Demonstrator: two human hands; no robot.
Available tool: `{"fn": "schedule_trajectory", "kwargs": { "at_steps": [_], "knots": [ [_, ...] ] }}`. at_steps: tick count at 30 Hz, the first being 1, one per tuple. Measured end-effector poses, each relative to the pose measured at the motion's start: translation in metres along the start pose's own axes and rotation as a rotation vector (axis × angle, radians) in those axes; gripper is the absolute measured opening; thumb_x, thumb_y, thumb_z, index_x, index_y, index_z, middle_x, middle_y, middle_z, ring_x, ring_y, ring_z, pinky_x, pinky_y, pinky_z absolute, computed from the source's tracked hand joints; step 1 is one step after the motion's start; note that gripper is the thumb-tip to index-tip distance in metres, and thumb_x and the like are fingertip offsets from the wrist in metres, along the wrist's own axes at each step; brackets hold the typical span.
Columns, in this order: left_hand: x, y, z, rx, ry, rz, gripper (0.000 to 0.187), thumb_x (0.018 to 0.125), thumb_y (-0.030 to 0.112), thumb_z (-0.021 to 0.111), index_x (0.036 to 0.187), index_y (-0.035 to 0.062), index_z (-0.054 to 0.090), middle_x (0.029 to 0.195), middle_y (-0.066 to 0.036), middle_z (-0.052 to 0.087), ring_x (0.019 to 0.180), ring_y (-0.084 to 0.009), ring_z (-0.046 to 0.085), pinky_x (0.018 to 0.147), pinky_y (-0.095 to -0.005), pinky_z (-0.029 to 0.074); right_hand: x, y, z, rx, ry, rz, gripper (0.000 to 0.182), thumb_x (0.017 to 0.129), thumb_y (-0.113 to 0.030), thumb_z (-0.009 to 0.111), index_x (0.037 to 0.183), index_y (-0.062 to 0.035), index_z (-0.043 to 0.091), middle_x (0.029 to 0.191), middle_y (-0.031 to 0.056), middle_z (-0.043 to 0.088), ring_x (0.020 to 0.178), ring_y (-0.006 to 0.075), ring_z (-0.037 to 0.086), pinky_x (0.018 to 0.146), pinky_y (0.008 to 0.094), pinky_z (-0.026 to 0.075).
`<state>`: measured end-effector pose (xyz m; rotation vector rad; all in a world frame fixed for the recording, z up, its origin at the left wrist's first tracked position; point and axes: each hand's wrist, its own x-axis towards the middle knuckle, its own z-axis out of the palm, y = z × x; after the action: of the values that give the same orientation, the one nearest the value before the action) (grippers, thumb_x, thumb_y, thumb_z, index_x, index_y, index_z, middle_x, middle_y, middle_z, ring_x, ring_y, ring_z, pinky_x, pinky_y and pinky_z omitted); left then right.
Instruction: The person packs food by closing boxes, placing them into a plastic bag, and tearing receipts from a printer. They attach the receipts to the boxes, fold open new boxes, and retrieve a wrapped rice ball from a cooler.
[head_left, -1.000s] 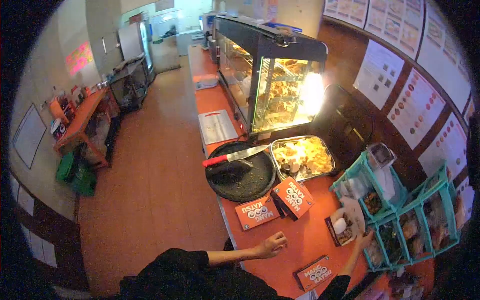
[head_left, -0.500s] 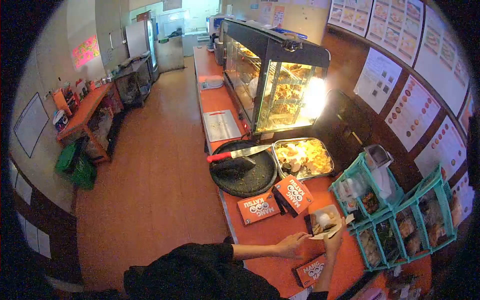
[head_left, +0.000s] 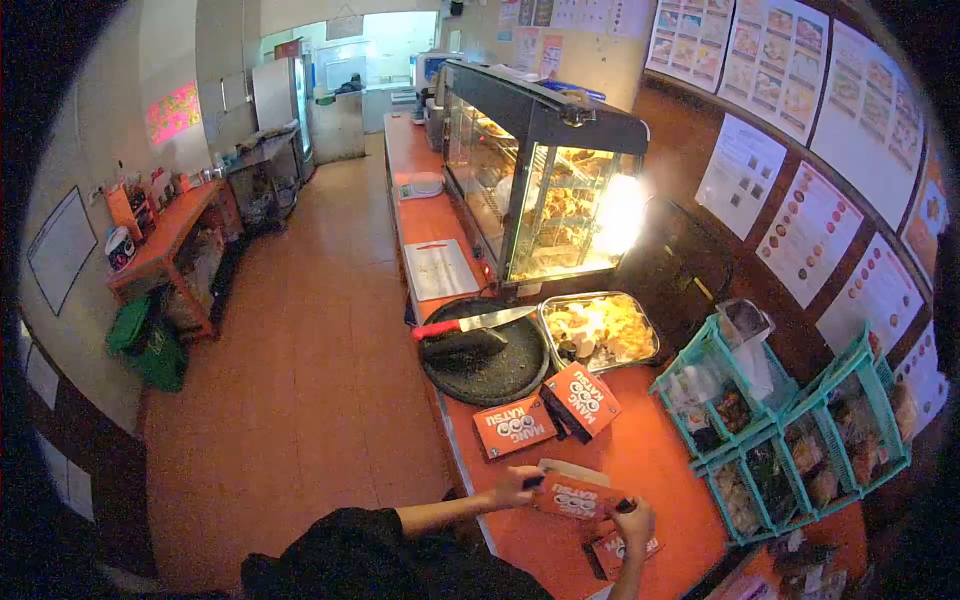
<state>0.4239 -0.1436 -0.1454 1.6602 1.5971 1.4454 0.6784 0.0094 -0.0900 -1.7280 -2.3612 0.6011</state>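
Observation:
An orange box with white lettering [head_left: 576, 497] is held between both hands above the red counter. At its left end, my left hand [head_left: 516, 486] has its fingers closed on the box edge. My right hand [head_left: 632, 520] grips the right end, fingers curled. The lid looks closed or nearly so; the contents are hidden. Another orange box [head_left: 622, 552] lies just below, partly behind my right hand. Two more orange boxes, one on the left [head_left: 515, 427] and one tilted on the right [head_left: 583, 400], sit farther up the counter.
A red-handled knife [head_left: 470, 324] rests across a round black board [head_left: 470, 370]. Beside it is a metal tray of food [head_left: 652, 357]. A lit glass display cabinet [head_left: 580, 110] stands behind. Teal baskets [head_left: 770, 430] hold packages at right; a white cutting board [head_left: 440, 270] lies farther back.
Both hands have moved left and slightly down with the box. Its food was visible before; now the orange printed side covers it. The view has shifted slightly.

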Motion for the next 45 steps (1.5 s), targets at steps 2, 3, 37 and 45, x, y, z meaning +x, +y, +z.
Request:
{"fn": "schedule_trajectory", "kwargs": {
  "at_steps": [2,3,37,45],
  "knots": [
    [-0.014,0.02,-0.01,0.12,0.275,-0.3,0.029,0.081,0.017,0.069,0.104,0.0033,0.058,0.098,-0.019,0.061,0.092,-0.0379,0.059,0.076,-0.0442,0.048,-0.01,0.008,0.04,0.044,0.138,-0.01,0.068,0.058,-0.057,0.081,0.093,-0.0022,0.063,0.09,0.0185,0.068,0.084,0.0352,0.066,0.07,0.0455,0.05],
    [-0.021,0.02,-0.002,0.119,0.277,-0.313,0.029,0.081,0.017,0.069,0.104,0.0033,0.058,0.098,-0.019,0.061,0.092,-0.0379,0.059,0.076,-0.0442,0.048,-0.032,-0.04,0.011,0.079,-0.032,0.105,0.076,0.061,-0.058,0.079,0.103,0.0008,0.058,0.112,0.0253,0.061,0.103,0.0392,0.06,0.08,0.0486,0.047],
    [-0.04,-0.054,0.023,0.251,0.126,-0.431,0.042,0.098,0.025,0.048,0.133,0.0033,0.052,0.109,-0.018,0.053,0.099,-0.0358,0.058,0.085,-0.0405,0.047,-0.048,0.002,0.113,0.446,-0.019,0.068,0.052,0.093,-0.044,0.054,0.092,0.0077,0.065,0.087,0.0305,0.064,0.079,0.0416,0.063,0.068,0.0492,0.046],
    [-0.053,-0.041,0.02,0.142,0.231,-0.363,0.04,0.096,0.024,0.049,0.131,0.005,0.054,0.106,-0.016,0.058,0.098,-0.0332,0.059,0.084,-0.0398,0.047,-0.07,-0.012,0.116,0.292,0.175,-0.087,0.049,0.091,-0.035,0.05,0.082,0.0121,0.06,0.085,0.033,0.059,0.084,0.0501,0.057,0.073,0.0526,0.045]
  ]
}}
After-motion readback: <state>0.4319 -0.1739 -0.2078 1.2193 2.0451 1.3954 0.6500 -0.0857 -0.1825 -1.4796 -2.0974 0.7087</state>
